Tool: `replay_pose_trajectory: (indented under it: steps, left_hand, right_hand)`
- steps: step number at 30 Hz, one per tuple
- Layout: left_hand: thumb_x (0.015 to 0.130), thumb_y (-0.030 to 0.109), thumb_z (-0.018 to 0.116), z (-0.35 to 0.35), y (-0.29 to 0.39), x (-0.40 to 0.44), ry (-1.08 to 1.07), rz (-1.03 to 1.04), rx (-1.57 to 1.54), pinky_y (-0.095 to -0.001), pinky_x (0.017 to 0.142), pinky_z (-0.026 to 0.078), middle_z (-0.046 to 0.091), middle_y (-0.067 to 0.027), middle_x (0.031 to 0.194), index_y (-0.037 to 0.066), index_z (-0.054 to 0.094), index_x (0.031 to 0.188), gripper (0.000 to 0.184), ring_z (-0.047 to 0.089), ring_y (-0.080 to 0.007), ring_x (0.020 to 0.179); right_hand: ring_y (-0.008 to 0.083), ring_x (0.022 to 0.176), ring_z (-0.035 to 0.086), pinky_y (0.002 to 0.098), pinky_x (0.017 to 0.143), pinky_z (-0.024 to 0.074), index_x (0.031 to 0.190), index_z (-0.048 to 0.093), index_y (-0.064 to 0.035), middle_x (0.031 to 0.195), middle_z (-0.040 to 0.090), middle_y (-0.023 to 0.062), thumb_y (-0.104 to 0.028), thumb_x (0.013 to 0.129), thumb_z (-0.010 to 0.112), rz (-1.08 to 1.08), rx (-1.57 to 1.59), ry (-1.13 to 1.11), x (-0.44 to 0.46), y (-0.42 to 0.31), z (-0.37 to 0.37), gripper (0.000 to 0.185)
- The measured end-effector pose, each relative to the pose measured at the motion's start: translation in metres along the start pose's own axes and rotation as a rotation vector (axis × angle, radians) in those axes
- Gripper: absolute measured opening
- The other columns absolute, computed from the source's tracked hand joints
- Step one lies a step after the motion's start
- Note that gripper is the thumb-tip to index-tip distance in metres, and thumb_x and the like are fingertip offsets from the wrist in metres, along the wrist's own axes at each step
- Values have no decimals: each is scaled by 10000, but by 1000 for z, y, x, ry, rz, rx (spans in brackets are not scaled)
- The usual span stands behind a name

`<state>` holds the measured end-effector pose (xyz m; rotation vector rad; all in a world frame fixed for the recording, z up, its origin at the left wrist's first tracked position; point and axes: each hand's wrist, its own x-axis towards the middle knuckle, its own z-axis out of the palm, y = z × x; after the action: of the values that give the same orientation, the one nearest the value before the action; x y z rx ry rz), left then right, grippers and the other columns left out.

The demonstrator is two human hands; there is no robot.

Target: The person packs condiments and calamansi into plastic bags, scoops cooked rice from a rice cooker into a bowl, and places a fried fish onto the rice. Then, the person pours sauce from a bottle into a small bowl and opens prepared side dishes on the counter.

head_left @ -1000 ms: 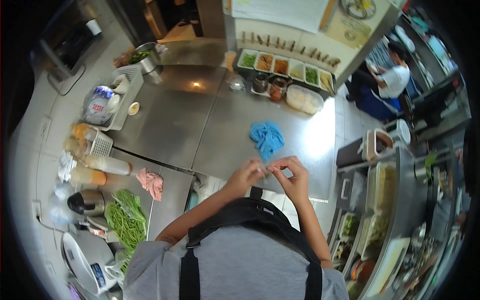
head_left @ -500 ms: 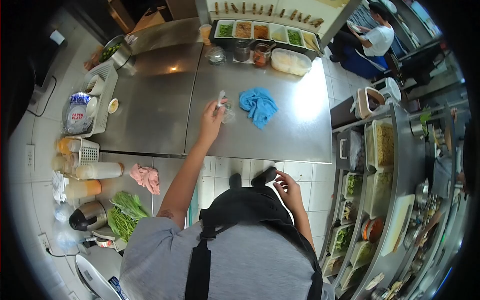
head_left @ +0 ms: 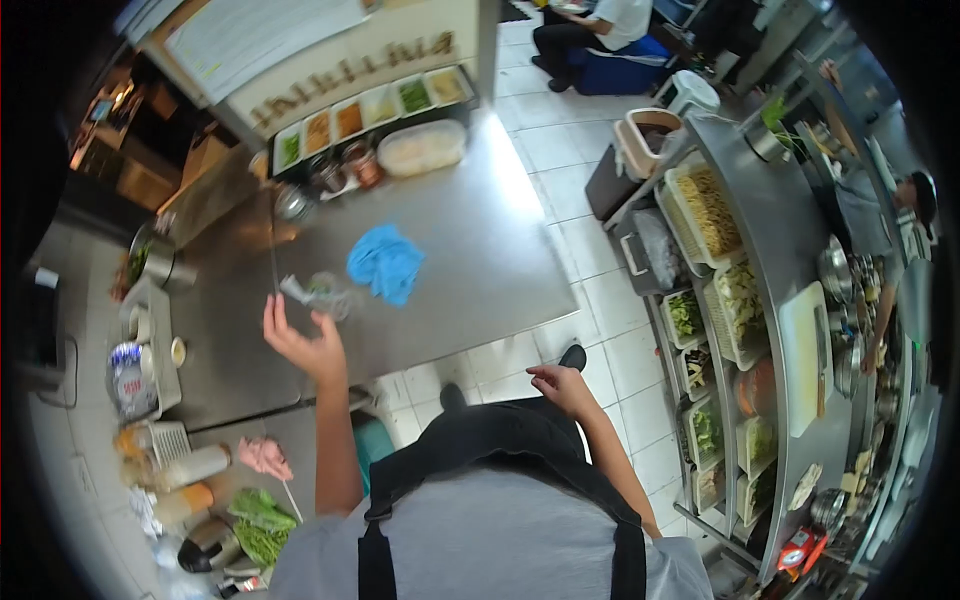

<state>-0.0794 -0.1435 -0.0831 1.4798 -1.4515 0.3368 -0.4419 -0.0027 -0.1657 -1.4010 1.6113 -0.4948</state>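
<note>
On the steel table (head_left: 450, 270) lies a knotted clear plastic bag (head_left: 325, 292) with something greenish inside, too blurred to name. My left hand (head_left: 310, 345) is just in front of the bag, fingers apart, holding nothing. A crumpled blue cloth (head_left: 387, 264) rests to the right of the bag. Beyond the table's front edge, over the floor beside my apron, my right hand (head_left: 565, 388) hangs with loosely bent fingers and nothing visible in it.
A rack of topping tubs (head_left: 348, 120), jars and a lidded plastic container (head_left: 422, 148) line the table's back. Bottles, leafy greens (head_left: 262, 525) and a pink cloth (head_left: 265, 457) are at left. Shelves of food trays (head_left: 705, 210) stand at right. A seated person (head_left: 600, 30) is behind.
My left hand has let go of the plastic bag and drawn back toward me, its fingers spreading. My view has turned right, so the table appears farther left. The blue cloth stays beside the bag.
</note>
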Motion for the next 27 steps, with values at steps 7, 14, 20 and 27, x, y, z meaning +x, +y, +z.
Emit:
replay_pose_trajectory:
  steps: [7,14,20,27]
  left_hand:
    - [754,111,676,117,59,-40,-546,-51,543,-458,945,368,551,-119,1175,79,653,1137,384,469,-299,1157]
    - [743,294,748,168,46,-27,-613,-195,902,-439,885,361,568,-67,1047,134,712,909,233,488,-277,1062]
    - [667,294,819,184,106,-4,-436,-435,897,-452,932,347,532,-54,1163,189,636,1084,468,474,-289,1111]
    - [772,269,729,307,205,45,-118,-175,510,-475,987,309,511,-109,1209,181,610,1177,431,439,-318,1182]
  right_hand:
    - [221,631,663,322,624,513,846,719,-23,731,696,121,-260,838,719,-55,100,114,43,99,-109,237]
    - [113,556,548,271,551,453,775,684,-2,628,640,73,-263,841,733,90,191,236,58,165,-250,274]
    - [92,667,634,250,627,499,884,706,-4,739,700,77,-178,842,734,-69,277,149,112,195,-313,182]
    - [128,653,627,285,626,492,845,701,-9,732,680,98,-240,849,726,-98,52,29,249,104,-387,232]
